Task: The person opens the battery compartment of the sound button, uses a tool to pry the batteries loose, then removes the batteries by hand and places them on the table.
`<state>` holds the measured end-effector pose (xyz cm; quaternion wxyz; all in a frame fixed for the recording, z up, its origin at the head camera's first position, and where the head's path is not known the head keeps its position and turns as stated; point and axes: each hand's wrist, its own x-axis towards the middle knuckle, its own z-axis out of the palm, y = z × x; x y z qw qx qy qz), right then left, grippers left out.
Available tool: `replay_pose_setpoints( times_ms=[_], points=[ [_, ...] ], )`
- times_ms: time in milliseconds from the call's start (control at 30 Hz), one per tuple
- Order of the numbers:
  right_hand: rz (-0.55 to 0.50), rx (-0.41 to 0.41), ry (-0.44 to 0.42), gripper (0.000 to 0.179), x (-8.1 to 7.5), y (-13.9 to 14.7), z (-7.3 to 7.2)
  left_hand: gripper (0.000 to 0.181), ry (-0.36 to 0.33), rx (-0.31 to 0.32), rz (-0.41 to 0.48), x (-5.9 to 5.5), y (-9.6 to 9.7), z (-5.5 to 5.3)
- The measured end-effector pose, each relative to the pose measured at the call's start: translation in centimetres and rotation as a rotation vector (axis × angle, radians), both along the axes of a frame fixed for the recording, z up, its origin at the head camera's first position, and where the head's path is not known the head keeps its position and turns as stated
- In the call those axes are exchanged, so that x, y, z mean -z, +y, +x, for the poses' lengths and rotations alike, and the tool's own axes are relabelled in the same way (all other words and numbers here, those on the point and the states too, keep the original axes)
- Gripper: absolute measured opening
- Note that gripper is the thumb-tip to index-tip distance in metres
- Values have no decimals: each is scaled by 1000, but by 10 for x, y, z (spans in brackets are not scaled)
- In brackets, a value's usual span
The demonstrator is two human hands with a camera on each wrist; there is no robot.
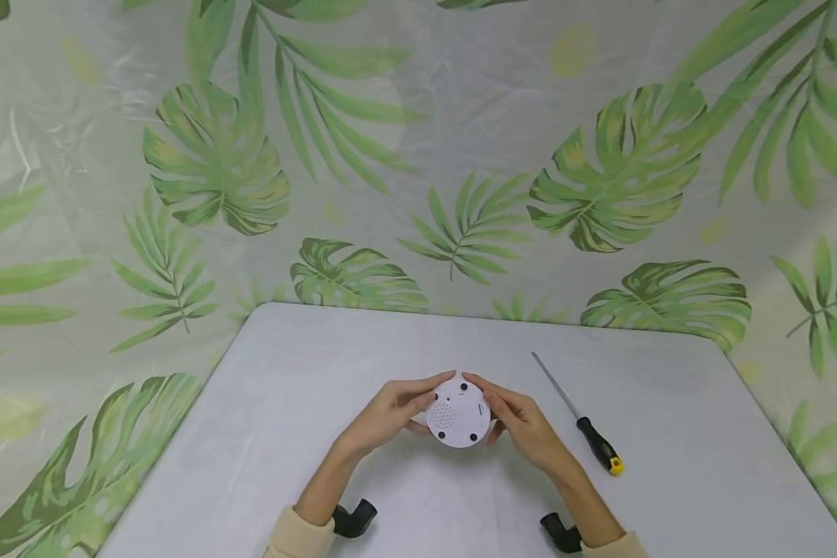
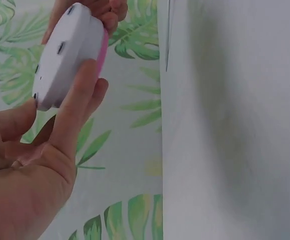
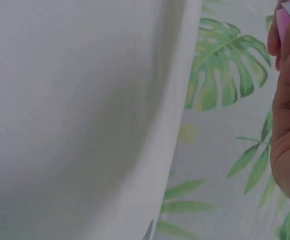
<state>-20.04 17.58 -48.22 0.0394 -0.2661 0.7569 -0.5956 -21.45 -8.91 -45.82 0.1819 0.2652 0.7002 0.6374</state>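
Note:
A small round white device (image 1: 458, 412) with black feet and a speaker grille on its underside is held just above the white table (image 1: 307, 434), base turned up toward me. My left hand (image 1: 397, 411) grips its left rim and my right hand (image 1: 512, 418) grips its right rim. In the left wrist view the device (image 2: 64, 55) shows a pink edge, with my left thumb and fingers (image 2: 77, 107) curled around it. The right wrist view catches only my right fingers (image 3: 287, 100) and a sliver of the pink edge (image 3: 285, 20).
A screwdriver (image 1: 580, 417) with a black and yellow handle lies on the table to the right of my hands, tip pointing away. Two black clamps (image 1: 352, 518) sit at the near table edge. A leaf-patterned sheet (image 1: 418, 155) covers the background.

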Motion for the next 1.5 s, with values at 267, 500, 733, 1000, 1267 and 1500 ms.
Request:
replay_pose_setpoints(
  times_ms=[267,500,733,1000,1267,1500],
  points=[
    [-51,37,-76,40,-1,0,2,45,-77,-15,53,4,4,0],
    [-94,62,-166,44,-2,0,1,53,-108,-27,72,4,6,1],
    [-145,21,-238,50,-10,-6,4,93,-37,-6,92,1,7,3],
    [-109,-193,-210,76,-13,9,5,90,-33,106,117,2,0,0],
    [-98,-127,-196,93,-11,7,6,90,-51,194,157,3,0,-2],
    [-140,96,-196,93,-11,-11,12,93,-38,5,131,5,9,4]
  ],
)
